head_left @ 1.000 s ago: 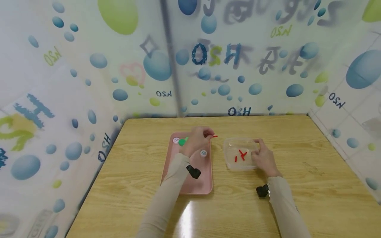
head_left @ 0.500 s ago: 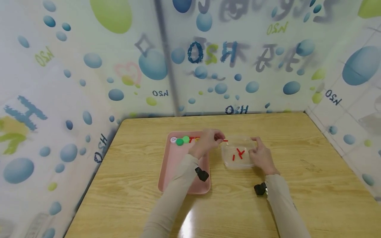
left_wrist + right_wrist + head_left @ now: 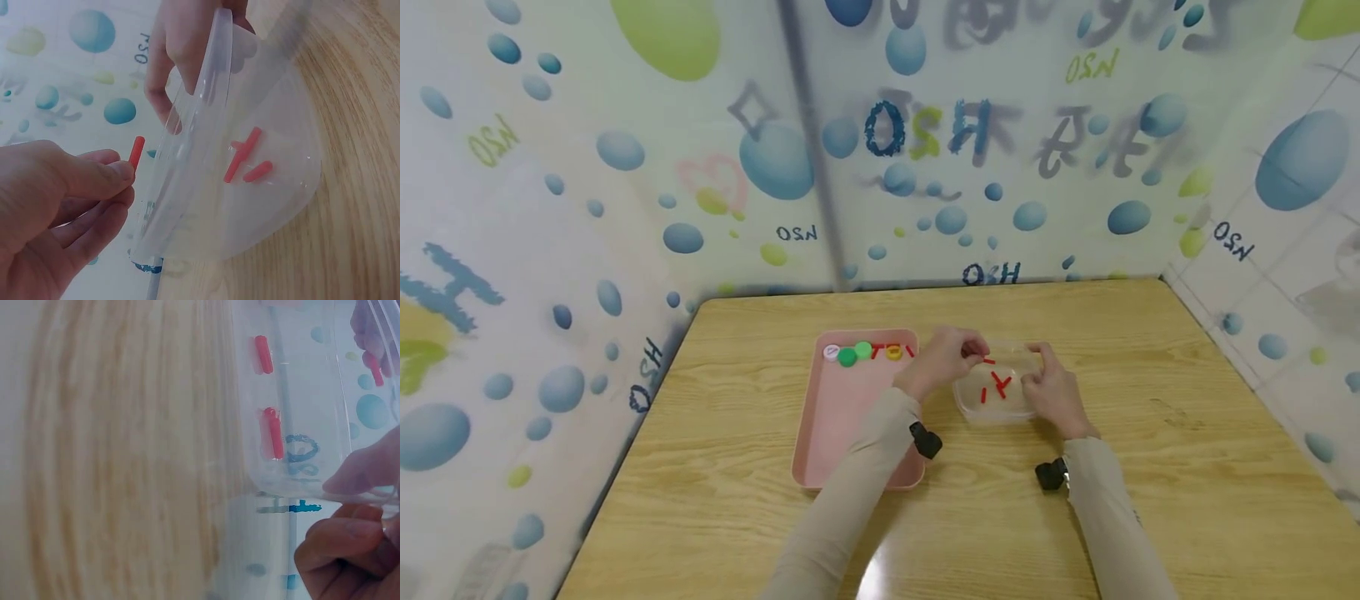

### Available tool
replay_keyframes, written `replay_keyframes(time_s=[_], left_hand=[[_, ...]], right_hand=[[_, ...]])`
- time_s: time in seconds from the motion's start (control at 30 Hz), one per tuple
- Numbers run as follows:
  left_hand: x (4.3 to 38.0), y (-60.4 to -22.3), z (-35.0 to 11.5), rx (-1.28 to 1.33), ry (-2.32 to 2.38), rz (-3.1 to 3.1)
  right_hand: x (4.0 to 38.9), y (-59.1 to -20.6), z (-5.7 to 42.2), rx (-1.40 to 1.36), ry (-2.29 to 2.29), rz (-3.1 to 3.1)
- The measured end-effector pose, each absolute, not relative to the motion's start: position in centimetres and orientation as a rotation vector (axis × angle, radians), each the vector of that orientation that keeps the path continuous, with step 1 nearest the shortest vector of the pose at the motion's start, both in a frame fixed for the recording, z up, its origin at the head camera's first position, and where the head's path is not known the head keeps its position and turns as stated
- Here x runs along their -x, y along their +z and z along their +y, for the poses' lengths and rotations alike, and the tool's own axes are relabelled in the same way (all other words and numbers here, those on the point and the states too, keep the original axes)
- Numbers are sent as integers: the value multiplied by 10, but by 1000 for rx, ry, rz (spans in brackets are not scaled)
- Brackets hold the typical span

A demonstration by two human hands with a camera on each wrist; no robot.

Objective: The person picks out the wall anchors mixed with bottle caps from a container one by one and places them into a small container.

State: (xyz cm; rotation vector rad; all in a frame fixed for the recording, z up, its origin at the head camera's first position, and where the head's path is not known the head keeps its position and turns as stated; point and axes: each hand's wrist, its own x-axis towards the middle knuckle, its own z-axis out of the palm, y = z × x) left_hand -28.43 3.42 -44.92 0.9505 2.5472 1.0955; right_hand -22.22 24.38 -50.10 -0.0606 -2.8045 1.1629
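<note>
Between thumb and fingertips, my left hand (image 3: 943, 362) pinches a short red stick (image 3: 136, 157). It hovers at the left rim of a clear plastic container (image 3: 284, 209). Several loose red sticks (image 3: 1001, 385) lie on the container's floor. My right hand (image 3: 1058, 398) grips the container's right wall, thumb on one side and curled fingers on the other, as the right wrist view shows. To the left, a pink tray (image 3: 850, 442) holds a white cap (image 3: 831, 353), a dark green cap (image 3: 847, 357), a light green cap (image 3: 862, 350), a yellow ring (image 3: 894, 352) and more red sticks (image 3: 910, 351).
Both the tray and the container stand on a wood-grain table (image 3: 722, 417). Behind the table's far edge rises a wall (image 3: 925, 242) printed with blue and green dots. Wrist cameras (image 3: 927, 440) are strapped to both forearms.
My left hand has moved right, from above the tray to the container, carrying the red stick. The tray's far right corner now shows. My right hand still holds the container.
</note>
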Motion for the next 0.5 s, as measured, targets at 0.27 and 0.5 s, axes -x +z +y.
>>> replay_keyframes(time_s=[0.27,0.5], left_hand=[[285,-451,33,-936,1116,2522],[290,-449,20,-861,1101,2565]], right_hand=[[223,-501,242,60,1162,-2810],[222,-502,242,63,1176,-2804]])
